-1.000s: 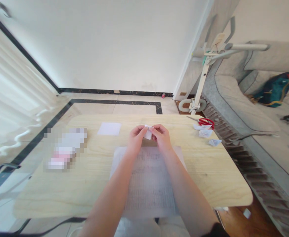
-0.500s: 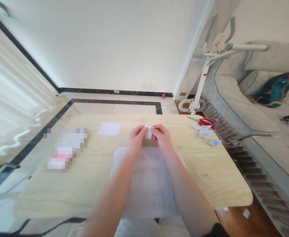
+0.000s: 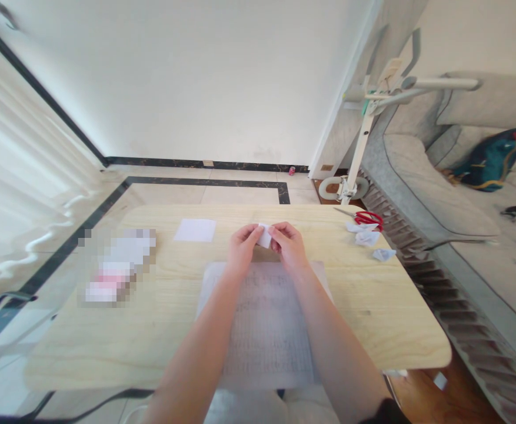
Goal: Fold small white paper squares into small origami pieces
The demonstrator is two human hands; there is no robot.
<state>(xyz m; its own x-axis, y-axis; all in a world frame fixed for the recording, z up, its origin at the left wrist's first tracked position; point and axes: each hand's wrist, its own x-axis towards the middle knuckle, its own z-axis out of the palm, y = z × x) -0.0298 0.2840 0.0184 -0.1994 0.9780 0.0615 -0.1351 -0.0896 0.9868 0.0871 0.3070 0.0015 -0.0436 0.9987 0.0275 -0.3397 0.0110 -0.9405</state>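
Observation:
Between my two hands is a small folded piece of white paper (image 3: pixel 265 237), lifted over the table. My left hand (image 3: pixel 243 242) pinches its left side, thumb on top. On the other side, the fingers and thumb of my right hand (image 3: pixel 288 240) are closed on its right edge. The undersides of the fingers are hidden. Below my wrists lies a large printed sheet (image 3: pixel 266 330), partly covered by my forearms. A flat white paper square (image 3: pixel 195 230) rests on the table left of my hands.
Red-handled scissors (image 3: pixel 368 220) lie at the table's far right corner, by several folded white paper pieces (image 3: pixel 367 238). A blurred-out pinkish-white item (image 3: pixel 120 265) is on the left of the wooden table (image 3: pixel 165 330). A grey sofa (image 3: pixel 420 171) stands to the right.

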